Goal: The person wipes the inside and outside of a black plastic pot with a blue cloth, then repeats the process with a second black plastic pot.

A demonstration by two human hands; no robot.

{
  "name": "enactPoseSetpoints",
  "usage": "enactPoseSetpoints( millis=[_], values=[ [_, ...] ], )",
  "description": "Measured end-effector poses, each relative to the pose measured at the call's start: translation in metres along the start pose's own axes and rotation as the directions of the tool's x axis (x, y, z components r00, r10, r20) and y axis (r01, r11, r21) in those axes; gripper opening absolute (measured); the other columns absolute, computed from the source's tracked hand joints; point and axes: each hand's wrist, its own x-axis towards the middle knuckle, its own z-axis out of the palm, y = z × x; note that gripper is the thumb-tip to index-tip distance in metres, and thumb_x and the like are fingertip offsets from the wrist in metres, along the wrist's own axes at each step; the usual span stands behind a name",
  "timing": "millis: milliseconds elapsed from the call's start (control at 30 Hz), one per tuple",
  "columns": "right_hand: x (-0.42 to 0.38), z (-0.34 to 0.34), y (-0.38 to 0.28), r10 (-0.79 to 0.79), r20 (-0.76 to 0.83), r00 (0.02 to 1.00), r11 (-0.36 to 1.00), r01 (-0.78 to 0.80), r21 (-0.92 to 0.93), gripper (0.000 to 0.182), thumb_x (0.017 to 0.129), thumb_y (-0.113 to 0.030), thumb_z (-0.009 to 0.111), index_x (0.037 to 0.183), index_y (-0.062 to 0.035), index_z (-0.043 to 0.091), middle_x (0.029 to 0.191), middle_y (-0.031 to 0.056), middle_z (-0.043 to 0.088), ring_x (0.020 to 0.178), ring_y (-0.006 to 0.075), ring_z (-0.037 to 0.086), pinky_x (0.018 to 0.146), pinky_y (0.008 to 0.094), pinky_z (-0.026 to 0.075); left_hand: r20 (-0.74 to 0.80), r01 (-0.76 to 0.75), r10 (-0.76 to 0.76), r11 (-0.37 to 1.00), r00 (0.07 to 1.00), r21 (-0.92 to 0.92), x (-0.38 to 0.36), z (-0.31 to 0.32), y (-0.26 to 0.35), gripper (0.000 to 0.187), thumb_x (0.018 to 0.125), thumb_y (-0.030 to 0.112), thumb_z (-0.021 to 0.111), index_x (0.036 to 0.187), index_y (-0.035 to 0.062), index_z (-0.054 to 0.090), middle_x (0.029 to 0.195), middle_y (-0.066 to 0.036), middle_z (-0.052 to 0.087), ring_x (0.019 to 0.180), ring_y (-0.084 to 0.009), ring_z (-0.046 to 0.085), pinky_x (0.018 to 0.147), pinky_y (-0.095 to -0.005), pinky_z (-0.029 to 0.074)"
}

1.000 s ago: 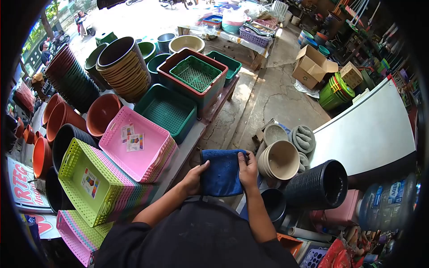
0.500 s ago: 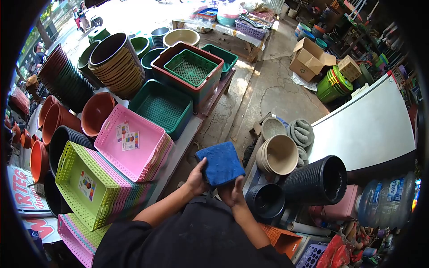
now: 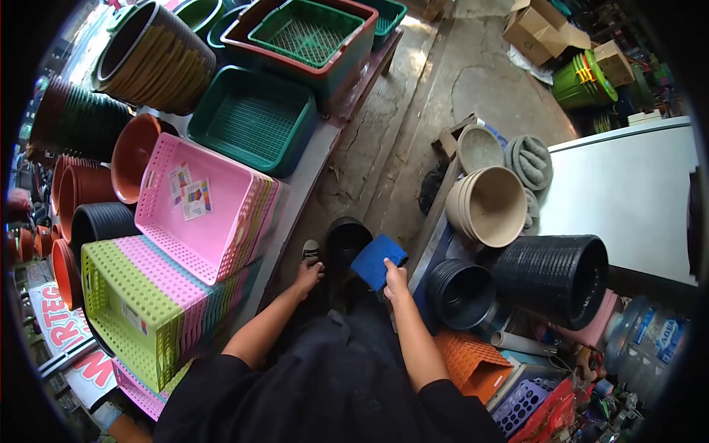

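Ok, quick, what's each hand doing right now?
Left hand: loosely open, with nothing visible in it.
Right hand: closed, holding a folded blue fabric cloth.

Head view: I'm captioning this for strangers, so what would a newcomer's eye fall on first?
Probably the bright pink basket, topping its stack on the left. Next, perhaps, the blue cloth in the right hand, near the middle. The large white panel at right may also stand out.

Blue cloth [image 3: 374,260], folded, tilted, in midair
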Motion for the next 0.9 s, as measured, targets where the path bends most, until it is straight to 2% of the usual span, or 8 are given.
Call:
enactPoseSetpoints(
  millis=[100,200,300,400,467,567,667,900],
  values=[
    [0.049,-0.027,0.05,0.063,-0.067,0.996,0.961,-0.079,-0.265,0.03,0.088,-0.013,0.06,0.109,0.0085,0.058,0.106,0.0168,0.063,0.093,0.0257,0.063,0.084,0.0365,0.049,-0.151,0.038,0.006,0.956,0.988,0.29,0.044,-0.014,-0.028,0.039,0.093,0.021,0.057,0.126,0.0024,0.048,0.114,-0.015,0.063,0.093,-0.0225,0.064,0.077,-0.0317,0.05],
    [0.09,-0.034,0.084,0.113,-0.138,0.984,0.704,-0.177,-0.688,0.033,0.09,-0.013,0.06,0.113,0.0107,0.056,0.104,0.0198,0.065,0.093,0.026,0.064,0.081,0.036,0.05,-0.156,-0.023,0.148,0.792,0.977,0.61,0.093,-0.019,-0.045,0.04,0.089,0.02,0.061,0.124,0.0011,0.051,0.113,-0.016,0.063,0.096,-0.0271,0.064,0.083,-0.0359,0.049],
    [0.149,-0.054,0.143,-0.094,-0.103,0.99,0.659,-0.016,-0.752,0.034,0.09,-0.014,0.059,0.117,0.007,0.056,0.108,0.0191,0.064,0.099,0.0269,0.063,0.086,0.0374,0.047,-0.033,-0.101,0.169,0.722,0.985,0.684,0.147,-0.015,-0.055,0.044,0.087,0.018,0.061,0.125,0.0003,0.049,0.115,-0.02,0.061,0.102,-0.0319,0.062,0.09,-0.0396,0.047],
    [0.192,-0.059,0.169,-0.095,-0.155,0.983,0.678,-0.05,-0.733,0.042,0.088,-0.013,0.058,0.128,-0.0021,0.05,0.119,0.0241,0.059,0.113,0.0386,0.055,0.096,0.0414,0.042,0.022,-0.256,0.353,0.634,0.935,0.73,0.194,-0.01,-0.081,0.042,0.087,0.013,0.06,0.126,0.0002,0.049,0.117,-0.022,0.059,0.105,-0.034,0.06,0.091,-0.041,0.046],
    [0.204,-0.056,0.175,-0.23,-0.146,0.962,0.456,-0.026,-0.89,0.037,0.088,-0.013,0.056,0.123,-0.0024,0.052,0.115,0.0245,0.06,0.11,0.0411,0.055,0.094,0.0436,0.043,-0.011,-0.255,0.421,0.57,0.907,0.781,0.195,-0.002,-0.077,0.042,0.086,0.007,0.058,0.126,0.0002,0.048,0.117,-0.021,0.058,0.105,-0.0345,0.059,0.092,-0.041,0.046],
    [0.196,-0.041,0.168,-0.339,-0.198,0.92,0.425,-0.038,-0.904,0.032,0.089,-0.015,0.055,0.117,-0.0013,0.053,0.112,0.0255,0.06,0.108,0.042,0.055,0.093,0.0457,0.043,-0.032,-0.264,0.451,0.577,0.892,0.773,0.197,0.001,-0.08,0.044,0.085,0.002,0.058,0.127,0.0006,0.047,0.115,-0.02,0.057,0.102,-0.0334,0.06,0.091,-0.0397,0.047],
    [0.196,-0.034,0.155,-0.156,-0.324,0.933,0.57,-0.182,-0.801,0.034,0.093,-0.02,0.051,0.123,-0.004,0.053,0.117,0.0215,0.06,0.112,0.0386,0.055,0.095,0.0424,0.042,-0.095,-0.186,0.338,0.707,0.937,0.682,0.202,-0.001,-0.083,0.047,0.084,0.002,0.06,0.129,0.0008,0.046,0.116,-0.019,0.057,0.101,-0.0308,0.061,0.09,-0.0381,0.048],
    [0.2,-0.029,0.158,-0.252,-0.308,0.918,0.489,-0.154,-0.859,0.032,0.092,-0.022,0.052,0.117,-0.0014,0.052,0.11,0.0279,0.061,0.105,0.0443,0.057,0.09,0.048,0.044,-0.048,-0.176,0.263,0.759,0.964,0.626,0.213,-0.011,-0.09,0.054,0.083,0.009,0.067,0.131,-0.0002,0.044,0.121,-0.019,0.055,0.102,-0.0279,0.062,0.09,-0.0381,0.048]
  ],
)
